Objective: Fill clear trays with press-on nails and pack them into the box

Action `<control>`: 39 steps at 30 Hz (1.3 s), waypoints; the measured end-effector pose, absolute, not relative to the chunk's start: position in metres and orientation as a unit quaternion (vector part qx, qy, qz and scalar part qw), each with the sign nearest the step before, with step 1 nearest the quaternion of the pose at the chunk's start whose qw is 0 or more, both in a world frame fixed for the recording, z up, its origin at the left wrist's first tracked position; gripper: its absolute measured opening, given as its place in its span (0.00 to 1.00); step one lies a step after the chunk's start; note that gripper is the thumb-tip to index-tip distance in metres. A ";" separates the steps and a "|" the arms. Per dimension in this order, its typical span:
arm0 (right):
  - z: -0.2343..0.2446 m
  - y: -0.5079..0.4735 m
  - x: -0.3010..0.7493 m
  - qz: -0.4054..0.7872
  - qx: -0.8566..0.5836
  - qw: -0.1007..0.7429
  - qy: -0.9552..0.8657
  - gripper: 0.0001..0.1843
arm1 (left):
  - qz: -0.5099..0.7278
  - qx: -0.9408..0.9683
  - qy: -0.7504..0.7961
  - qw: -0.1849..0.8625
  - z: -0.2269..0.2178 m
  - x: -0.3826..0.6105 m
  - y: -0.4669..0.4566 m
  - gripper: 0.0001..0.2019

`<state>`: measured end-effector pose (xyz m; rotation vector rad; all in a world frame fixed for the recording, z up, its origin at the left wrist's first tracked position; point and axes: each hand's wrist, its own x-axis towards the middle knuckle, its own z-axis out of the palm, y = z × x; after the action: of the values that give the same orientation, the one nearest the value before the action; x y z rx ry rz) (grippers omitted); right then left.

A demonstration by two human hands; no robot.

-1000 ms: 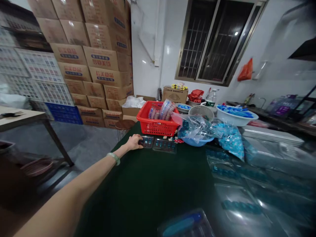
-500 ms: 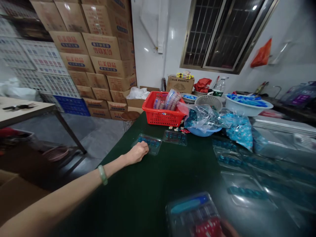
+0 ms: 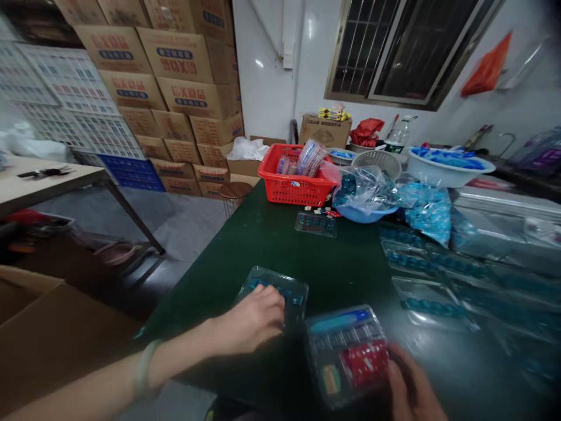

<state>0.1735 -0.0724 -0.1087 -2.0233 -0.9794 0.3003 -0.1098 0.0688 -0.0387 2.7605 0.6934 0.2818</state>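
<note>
My left hand (image 3: 252,316) lies over a clear plastic blister tray (image 3: 274,286) holding blue pieces, its fingers gripping the tray's near side. A jade bangle (image 3: 142,368) circles that wrist. To the right, a second clear tray (image 3: 346,356) holds a blue bar, a red pack and a small multicoloured piece. My right hand (image 3: 412,386) has its fingers at that tray's right edge, and the lower part of the hand is cut off by the frame.
The dark green table (image 3: 342,263) has a near-left edge. Farther along are a flat blister tray (image 3: 315,224), a red basket (image 3: 293,190), a blue bowl under a plastic bag (image 3: 363,196) and a white basin (image 3: 451,169). Clear trays lie at right; cardboard stands at lower left (image 3: 56,333).
My left hand has drawn the blister tray across the table toward me. My right hand and the second tray now show more fully, and the whole view has shifted.
</note>
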 end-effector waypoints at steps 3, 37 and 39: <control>-0.105 -0.074 0.174 0.147 -0.811 0.415 -0.385 0.29 | 0.126 0.927 0.316 0.158 -0.027 -0.123 0.088 0.26; -0.127 -0.075 0.193 0.152 -0.769 0.444 -0.434 0.28 | 0.237 0.633 0.567 0.471 -0.056 -0.151 0.141 0.10; -0.127 -0.075 0.193 0.151 -0.767 0.446 -0.436 0.27 | 0.249 0.621 0.567 0.480 -0.053 -0.151 0.141 0.09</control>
<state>0.1931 -0.0751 -0.1273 -1.8990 -1.0794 0.3744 -0.1505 0.1406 -0.0527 1.5164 1.3839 0.6081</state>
